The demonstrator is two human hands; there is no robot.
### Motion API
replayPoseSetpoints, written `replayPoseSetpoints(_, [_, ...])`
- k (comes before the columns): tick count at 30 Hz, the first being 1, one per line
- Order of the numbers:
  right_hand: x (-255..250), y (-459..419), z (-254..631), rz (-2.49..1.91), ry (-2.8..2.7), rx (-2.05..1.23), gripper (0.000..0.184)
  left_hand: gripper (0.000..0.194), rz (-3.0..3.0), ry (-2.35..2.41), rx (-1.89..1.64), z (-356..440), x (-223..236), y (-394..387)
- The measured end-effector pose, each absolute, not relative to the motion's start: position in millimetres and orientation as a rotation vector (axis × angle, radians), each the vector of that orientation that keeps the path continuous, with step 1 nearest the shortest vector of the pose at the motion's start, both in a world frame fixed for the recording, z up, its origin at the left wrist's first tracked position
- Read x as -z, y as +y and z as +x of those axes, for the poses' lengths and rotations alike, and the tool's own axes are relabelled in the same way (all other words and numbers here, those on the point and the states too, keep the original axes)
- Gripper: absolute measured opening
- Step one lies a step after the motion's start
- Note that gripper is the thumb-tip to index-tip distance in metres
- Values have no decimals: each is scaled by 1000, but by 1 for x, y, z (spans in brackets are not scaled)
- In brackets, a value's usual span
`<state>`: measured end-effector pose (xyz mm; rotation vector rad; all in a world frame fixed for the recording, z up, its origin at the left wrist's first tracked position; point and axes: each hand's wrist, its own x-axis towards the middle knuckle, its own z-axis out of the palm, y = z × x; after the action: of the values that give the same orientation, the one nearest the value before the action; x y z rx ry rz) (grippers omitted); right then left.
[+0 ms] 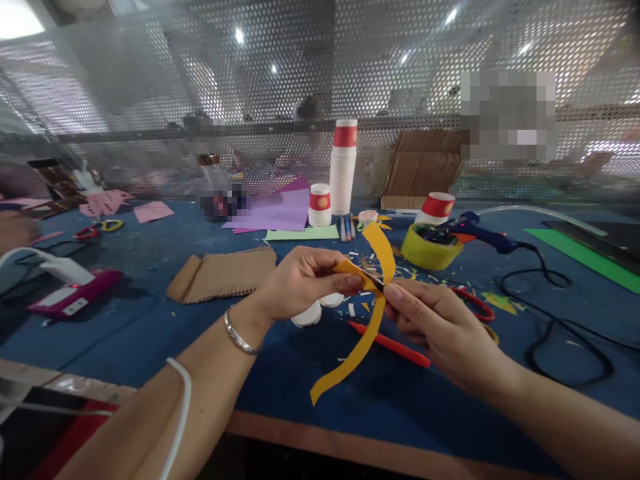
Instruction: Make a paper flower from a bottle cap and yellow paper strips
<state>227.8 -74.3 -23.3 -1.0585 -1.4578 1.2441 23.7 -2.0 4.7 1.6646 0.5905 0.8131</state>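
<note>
Yellow strip (369, 335) between both hands (310, 280) (433, 320)

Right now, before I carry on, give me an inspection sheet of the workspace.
Surface: blue tabletop, strewn with paper scraps.
Job's things: yellow paper, held above the tabletop, one strip end hanging low; the small dark piece amid it is unclear.
Clutter: red pen, corrugated cardboard, paper-cup stack, glue gun by a yellow tape roll.
Grips: left grip and right grip both pinch the yellow paper.
Cables: black cord runs from the glue gun; white cable crosses the left forearm.
Surroundings: perforated metal screen behind; shapes beyond it blurred.
</note>
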Motion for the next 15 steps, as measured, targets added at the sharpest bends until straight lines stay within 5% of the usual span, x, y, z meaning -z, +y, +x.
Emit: replayPoseSetpoints(15, [19, -78, 225, -940, -1335, -1349, 47, 12, 1653, 515, -864, 32, -4, -9])
